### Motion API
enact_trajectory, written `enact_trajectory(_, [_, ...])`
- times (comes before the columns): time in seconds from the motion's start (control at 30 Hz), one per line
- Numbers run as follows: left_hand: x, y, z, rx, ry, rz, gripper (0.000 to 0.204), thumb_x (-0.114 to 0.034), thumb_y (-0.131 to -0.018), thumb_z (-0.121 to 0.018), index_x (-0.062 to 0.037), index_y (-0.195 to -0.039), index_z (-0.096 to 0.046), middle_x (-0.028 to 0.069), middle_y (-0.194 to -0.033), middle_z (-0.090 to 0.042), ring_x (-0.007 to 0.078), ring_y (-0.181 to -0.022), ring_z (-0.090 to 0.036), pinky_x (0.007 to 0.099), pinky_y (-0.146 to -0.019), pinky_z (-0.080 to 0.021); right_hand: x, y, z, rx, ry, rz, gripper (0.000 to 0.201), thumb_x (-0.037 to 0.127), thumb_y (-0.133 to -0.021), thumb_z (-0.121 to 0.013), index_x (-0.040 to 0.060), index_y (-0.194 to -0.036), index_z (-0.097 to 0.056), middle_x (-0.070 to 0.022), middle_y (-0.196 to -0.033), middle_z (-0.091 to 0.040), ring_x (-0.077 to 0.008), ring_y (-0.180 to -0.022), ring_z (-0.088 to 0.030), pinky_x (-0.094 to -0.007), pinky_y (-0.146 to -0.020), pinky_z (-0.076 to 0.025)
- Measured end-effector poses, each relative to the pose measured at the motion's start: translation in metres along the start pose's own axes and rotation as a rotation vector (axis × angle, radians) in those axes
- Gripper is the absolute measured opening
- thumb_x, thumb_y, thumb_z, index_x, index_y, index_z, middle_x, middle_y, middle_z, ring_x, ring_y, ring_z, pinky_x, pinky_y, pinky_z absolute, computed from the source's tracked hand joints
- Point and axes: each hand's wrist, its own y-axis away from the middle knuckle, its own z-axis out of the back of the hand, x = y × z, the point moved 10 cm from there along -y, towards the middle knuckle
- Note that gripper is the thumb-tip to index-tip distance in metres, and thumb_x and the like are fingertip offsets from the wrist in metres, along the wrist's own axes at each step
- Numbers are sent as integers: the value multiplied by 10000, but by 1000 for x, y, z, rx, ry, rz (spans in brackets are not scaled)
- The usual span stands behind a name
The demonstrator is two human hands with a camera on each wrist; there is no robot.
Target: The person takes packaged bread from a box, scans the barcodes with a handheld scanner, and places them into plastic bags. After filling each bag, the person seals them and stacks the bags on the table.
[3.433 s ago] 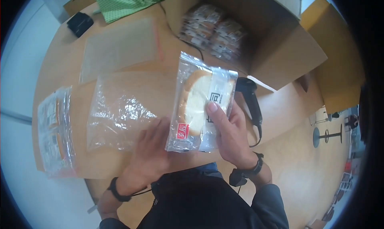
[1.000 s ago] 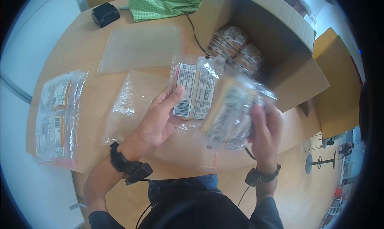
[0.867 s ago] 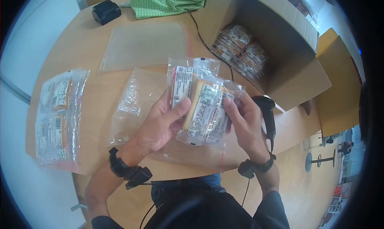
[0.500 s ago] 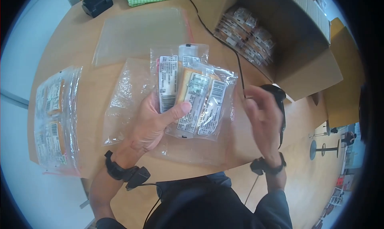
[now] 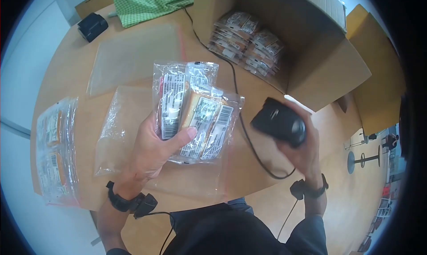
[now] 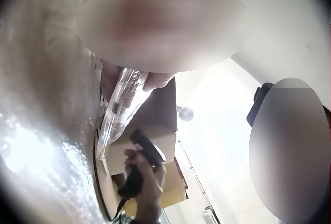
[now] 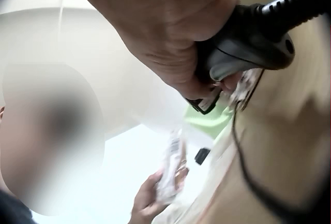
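Note:
My left hand (image 5: 153, 150) holds two clear-wrapped packs of sliced bread, fanned out over the table with their printed labels and barcodes facing up. The rear bread pack (image 5: 172, 97) is partly covered by the front bread pack (image 5: 205, 126), and my thumb lies across the front one. To their right, my right hand (image 5: 308, 150) grips a black handheld barcode scanner (image 5: 281, 121), raised above the table with its head towards the packs. In the right wrist view my fingers wrap the scanner's handle (image 7: 248, 48), and its cord trails from the end.
A large cardboard box (image 5: 329, 72) at the back right contains stacked bread packs (image 5: 244, 41). Clear flat bags (image 5: 133, 54) lie at the back, another clear bag (image 5: 118, 135) under my left hand. A filled bag (image 5: 55, 152) lies far left. The scanner's cable (image 5: 238, 90) crosses the table.
My right hand put the second bread pack onto the first in my left hand, let go of it, moved right and picked the barcode scanner up from the table. My left hand keeps both packs.

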Motion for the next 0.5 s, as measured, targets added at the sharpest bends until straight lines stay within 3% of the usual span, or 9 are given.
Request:
enact_trajectory(0.07, [4,1,-1,-9,-32,37,554,-10,-911,-761,23,-1411,-524,96,-1271,-679,147,-1143,-655,324,-1009,-539,51,7,-10,58,27,223,849,-4,-724,-845,61,-1485,-472,-223,-1335,-667,-373,-1162,-703,-401,-975,-574])
enact_trajectory(0.1, [5,2,-3,-3,-39,39,554,-10,-911,-761,23,-1411,-524,96,-1271,-679,147,-1143,-655,324,-1009,-539,54,8,-11,50,25,218,849,-4,-724,-845,61,-1485,-472,-223,-1335,-667,-373,-1162,-703,-401,-975,-574])
enact_trajectory(0.17, [3,4,-6,21,-32,14,564,-15,-911,-765,25,-1417,-519,97,-1283,-676,150,-1156,-651,332,-1025,-530,58,9,-29,203,19,223,872,11,-727,-854,72,-1494,-444,-233,-1351,-649,-412,-1143,-693,-420,-954,-589])
enact_trajectory(0.4, [3,9,-2,43,-31,2,589,-28,-916,-766,16,-1442,-504,92,-1320,-657,143,-1192,-631,323,-1043,-510,62,10,-42,241,68,216,902,27,-746,-853,63,-1518,-389,-240,-1388,-614,-437,-1143,-682,-435,-940,-597])
enact_trajectory(0.5, [5,9,-5,77,-108,17,615,-40,-922,-762,-1,-1472,-489,70,-1328,-651,135,-1206,-613,309,-1049,-494,78,0,-36,211,-45,200,913,22,-745,-851,63,-1525,-377,-236,-1412,-597,-440,-1163,-670,-450,-962,-588])
